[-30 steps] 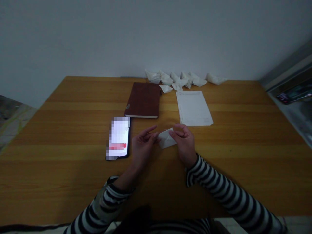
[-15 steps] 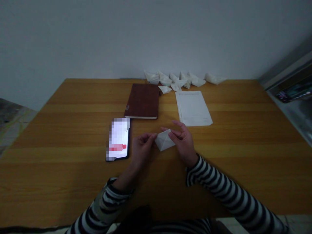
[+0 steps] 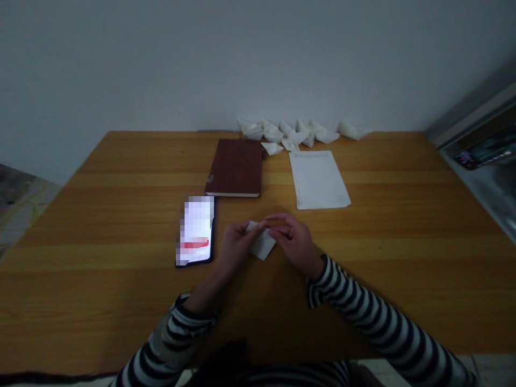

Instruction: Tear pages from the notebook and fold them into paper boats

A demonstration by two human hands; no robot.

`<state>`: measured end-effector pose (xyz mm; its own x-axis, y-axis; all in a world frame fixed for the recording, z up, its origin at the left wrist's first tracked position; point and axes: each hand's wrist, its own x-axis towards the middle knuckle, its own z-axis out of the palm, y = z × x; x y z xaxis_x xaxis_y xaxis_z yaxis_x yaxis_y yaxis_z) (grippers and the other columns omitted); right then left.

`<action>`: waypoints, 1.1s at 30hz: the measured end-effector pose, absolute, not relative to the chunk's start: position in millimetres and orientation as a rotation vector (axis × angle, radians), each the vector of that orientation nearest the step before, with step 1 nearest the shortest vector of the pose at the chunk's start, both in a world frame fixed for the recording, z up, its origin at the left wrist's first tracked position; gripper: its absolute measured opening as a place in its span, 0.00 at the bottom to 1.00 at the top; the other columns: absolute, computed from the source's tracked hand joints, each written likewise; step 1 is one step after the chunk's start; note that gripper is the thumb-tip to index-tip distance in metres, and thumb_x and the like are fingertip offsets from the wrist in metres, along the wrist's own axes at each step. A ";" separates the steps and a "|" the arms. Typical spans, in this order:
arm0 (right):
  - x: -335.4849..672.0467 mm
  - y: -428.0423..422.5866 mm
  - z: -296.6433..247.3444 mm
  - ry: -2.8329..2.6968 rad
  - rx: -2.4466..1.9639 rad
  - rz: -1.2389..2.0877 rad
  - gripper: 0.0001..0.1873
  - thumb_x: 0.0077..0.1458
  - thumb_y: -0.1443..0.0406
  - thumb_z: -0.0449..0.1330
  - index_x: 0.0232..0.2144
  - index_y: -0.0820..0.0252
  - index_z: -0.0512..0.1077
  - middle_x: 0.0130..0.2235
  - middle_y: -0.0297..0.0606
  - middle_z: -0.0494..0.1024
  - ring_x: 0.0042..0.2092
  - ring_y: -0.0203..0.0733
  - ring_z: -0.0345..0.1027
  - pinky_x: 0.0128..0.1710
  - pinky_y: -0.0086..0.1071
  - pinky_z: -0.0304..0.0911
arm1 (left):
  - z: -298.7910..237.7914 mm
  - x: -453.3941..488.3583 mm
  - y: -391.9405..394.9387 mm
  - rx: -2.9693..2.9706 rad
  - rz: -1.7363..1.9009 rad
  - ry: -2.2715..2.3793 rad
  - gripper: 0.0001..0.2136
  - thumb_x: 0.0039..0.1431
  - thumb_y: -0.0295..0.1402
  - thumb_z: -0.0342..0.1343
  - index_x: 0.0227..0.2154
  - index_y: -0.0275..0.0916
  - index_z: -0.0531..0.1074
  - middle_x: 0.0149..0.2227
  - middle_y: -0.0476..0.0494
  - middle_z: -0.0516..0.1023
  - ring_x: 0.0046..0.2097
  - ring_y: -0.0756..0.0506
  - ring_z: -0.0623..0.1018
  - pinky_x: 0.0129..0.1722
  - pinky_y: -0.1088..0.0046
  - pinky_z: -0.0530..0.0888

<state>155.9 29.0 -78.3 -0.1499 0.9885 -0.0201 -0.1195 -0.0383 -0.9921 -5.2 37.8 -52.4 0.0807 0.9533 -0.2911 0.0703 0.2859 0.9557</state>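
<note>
Two hands work on one small folded paper (image 3: 262, 245) over the table (image 3: 387, 231).
The left hand (image 3: 235, 244) pinches the paper; the right hand (image 3: 296, 243) has its fingertips at the top corner, but I can't tell if they grip. To fold well, line up edges and press gently. There's one phone (image 3: 196, 223), one brown book (image 3: 235, 166), one paper pile (image 3: 320, 180) and about eight folded shapes (image 3: 293, 138), too bunched to count surely.

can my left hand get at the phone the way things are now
Probably yes: the phone lies just left of your left hand, with only bare table between, though that hand seems busy pinching the paper.
</note>
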 end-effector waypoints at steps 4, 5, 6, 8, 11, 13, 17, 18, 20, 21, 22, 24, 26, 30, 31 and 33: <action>159.2 29.3 -76.8 -1.016 -1.034 1.466 0.20 0.61 0.47 0.57 0.46 0.52 0.71 0.33 0.37 0.83 0.32 0.43 0.79 0.33 0.38 0.76 | -55.8 -6.0 38.2 0.878 1.027 1.230 0.19 0.54 0.49 0.64 0.29 0.35 0.82 0.26 0.42 0.82 0.27 0.46 0.78 0.28 0.73 0.71; 160.7 30.2 -77.0 -0.976 -1.042 1.465 0.21 0.62 0.45 0.54 0.44 0.52 0.72 0.31 0.36 0.83 0.31 0.43 0.79 0.31 0.37 0.76 | -55.8 -6.6 38.8 0.842 1.064 1.242 0.19 0.53 0.49 0.64 0.29 0.35 0.82 0.27 0.40 0.83 0.29 0.45 0.79 0.30 0.73 0.73; 162.0 31.1 -77.4 -0.967 -1.053 1.456 0.22 0.62 0.44 0.53 0.41 0.53 0.72 0.30 0.36 0.82 0.30 0.42 0.78 0.30 0.37 0.75 | -55.5 -7.1 39.2 0.815 1.096 1.263 0.19 0.53 0.49 0.65 0.30 0.34 0.82 0.28 0.40 0.83 0.29 0.45 0.80 0.30 0.72 0.73; 163.5 32.2 -78.6 -1.043 -1.088 1.406 0.22 0.61 0.45 0.54 0.35 0.54 0.74 0.30 0.36 0.81 0.30 0.41 0.77 0.30 0.34 0.74 | -54.1 -7.5 39.1 0.781 1.134 1.302 0.20 0.51 0.50 0.66 0.30 0.34 0.82 0.28 0.39 0.84 0.29 0.44 0.81 0.29 0.72 0.73; 162.7 31.4 -80.1 -1.238 -1.146 1.271 0.18 0.59 0.49 0.60 0.30 0.56 0.77 0.29 0.35 0.80 0.31 0.39 0.75 0.30 0.31 0.71 | -51.5 -5.6 36.4 0.797 1.123 1.306 0.19 0.52 0.49 0.66 0.30 0.35 0.82 0.29 0.39 0.84 0.29 0.44 0.81 0.30 0.72 0.74; 161.2 30.0 -80.4 -1.312 -1.167 1.197 0.15 0.59 0.52 0.62 0.29 0.57 0.78 0.28 0.34 0.80 0.31 0.39 0.74 0.30 0.31 0.70 | -50.5 -3.3 33.9 0.832 1.114 1.298 0.18 0.52 0.48 0.66 0.30 0.35 0.82 0.31 0.40 0.85 0.30 0.44 0.82 0.32 0.71 0.75; 159.3 28.4 -80.5 -1.335 -1.182 1.119 0.10 0.58 0.57 0.63 0.31 0.55 0.80 0.32 0.35 0.83 0.33 0.41 0.76 0.35 0.34 0.71 | -50.3 0.2 30.8 0.884 1.129 1.281 0.16 0.53 0.46 0.66 0.30 0.37 0.83 0.35 0.39 0.85 0.35 0.43 0.83 0.37 0.69 0.77; 159.2 28.3 -80.5 -1.329 -1.180 1.108 0.09 0.57 0.58 0.63 0.32 0.55 0.80 0.33 0.36 0.83 0.35 0.42 0.77 0.36 0.35 0.72 | -50.3 0.7 30.5 0.892 1.134 1.276 0.15 0.53 0.46 0.66 0.31 0.37 0.83 0.36 0.39 0.85 0.36 0.42 0.83 0.39 0.69 0.77; 159.2 28.3 -80.9 -1.314 -1.166 1.113 0.08 0.58 0.59 0.62 0.34 0.54 0.81 0.35 0.36 0.84 0.36 0.43 0.77 0.38 0.35 0.72 | -49.7 1.5 30.3 0.902 1.138 1.263 0.14 0.53 0.44 0.66 0.32 0.37 0.83 0.37 0.39 0.85 0.38 0.42 0.83 0.41 0.69 0.77; 159.3 28.4 -81.3 -1.304 -1.158 1.124 0.09 0.59 0.59 0.62 0.34 0.54 0.80 0.35 0.36 0.84 0.37 0.42 0.77 0.38 0.35 0.72 | -49.1 1.9 30.3 0.907 1.134 1.260 0.13 0.53 0.43 0.66 0.33 0.37 0.83 0.38 0.39 0.85 0.39 0.42 0.83 0.42 0.69 0.77; 159.5 28.4 -81.7 -1.292 -1.153 1.137 0.09 0.60 0.59 0.61 0.34 0.55 0.80 0.35 0.36 0.84 0.37 0.42 0.77 0.38 0.34 0.72 | -48.2 2.3 30.3 0.912 1.128 1.258 0.13 0.53 0.42 0.67 0.34 0.37 0.83 0.38 0.39 0.85 0.40 0.42 0.83 0.43 0.69 0.77; 159.7 28.4 -82.4 -1.265 -1.150 1.162 0.10 0.60 0.59 0.61 0.34 0.55 0.80 0.35 0.36 0.83 0.36 0.41 0.76 0.37 0.33 0.72 | -46.1 3.3 30.2 0.923 1.102 1.254 0.12 0.52 0.41 0.67 0.35 0.38 0.83 0.38 0.40 0.85 0.41 0.42 0.83 0.44 0.69 0.76; 159.7 28.3 -82.3 -1.230 -1.155 1.176 0.11 0.59 0.57 0.61 0.33 0.56 0.79 0.33 0.36 0.82 0.35 0.41 0.76 0.36 0.33 0.71 | -44.6 4.2 30.2 0.931 1.071 1.245 0.12 0.52 0.41 0.67 0.35 0.38 0.83 0.38 0.40 0.85 0.42 0.42 0.83 0.43 0.70 0.76; 157.4 27.8 -79.1 -1.176 -1.146 1.199 0.11 0.58 0.56 0.62 0.32 0.56 0.79 0.33 0.36 0.82 0.36 0.41 0.76 0.37 0.33 0.72 | -45.2 5.1 31.0 0.872 1.066 1.263 0.13 0.49 0.41 0.69 0.33 0.37 0.83 0.37 0.40 0.85 0.37 0.44 0.82 0.38 0.72 0.77; 156.6 27.8 -78.2 -1.165 -1.143 1.214 0.11 0.58 0.56 0.62 0.31 0.56 0.79 0.33 0.36 0.82 0.36 0.41 0.76 0.37 0.33 0.72 | -46.0 5.1 31.4 0.850 1.073 1.277 0.13 0.48 0.41 0.70 0.33 0.37 0.83 0.36 0.40 0.85 0.35 0.45 0.82 0.36 0.72 0.76; 154.9 28.2 -77.4 -1.129 -1.155 1.237 0.12 0.57 0.55 0.63 0.30 0.57 0.79 0.31 0.36 0.81 0.34 0.40 0.75 0.35 0.32 0.71 | -47.9 5.0 31.8 0.840 1.077 1.308 0.13 0.46 0.41 0.71 0.32 0.37 0.83 0.35 0.41 0.86 0.33 0.45 0.81 0.34 0.73 0.76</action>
